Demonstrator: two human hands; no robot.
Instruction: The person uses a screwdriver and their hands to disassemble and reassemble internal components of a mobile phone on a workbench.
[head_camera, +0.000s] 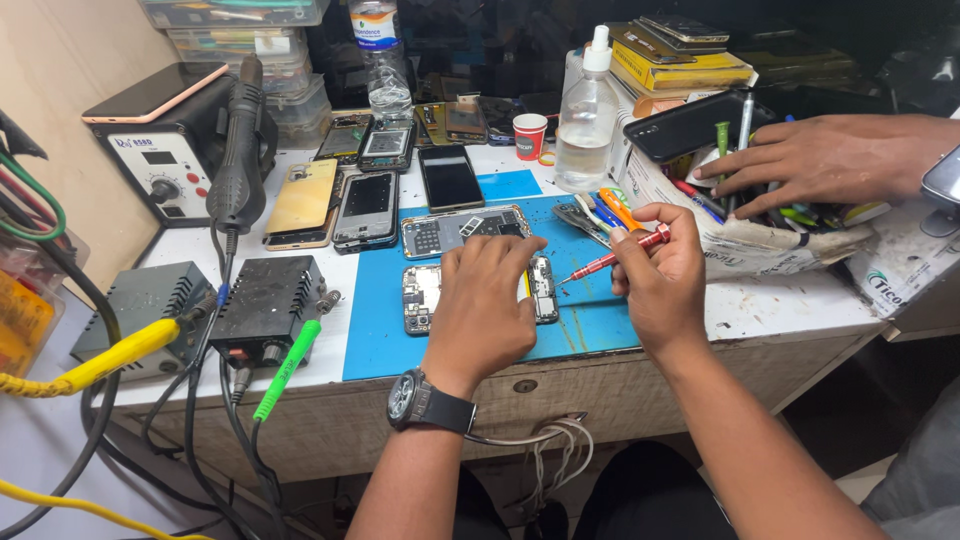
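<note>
Opened phone (428, 296) under left hand (485, 300); red screwdriver (612, 257) pinched in right hand (655, 275).

Left hand (487, 300) pressed flat on an opened phone (430, 297) lying on a blue mat (590, 320), wristwatch (408, 398) on that wrist. Right hand (655, 280) pinching a red screwdriver (612, 256), tip angled down toward the mat just beside the phone. Another person's hand (810, 160) reaching among tools in a box (760, 245) at the right; soldering station (165, 150) at the left.
</note>
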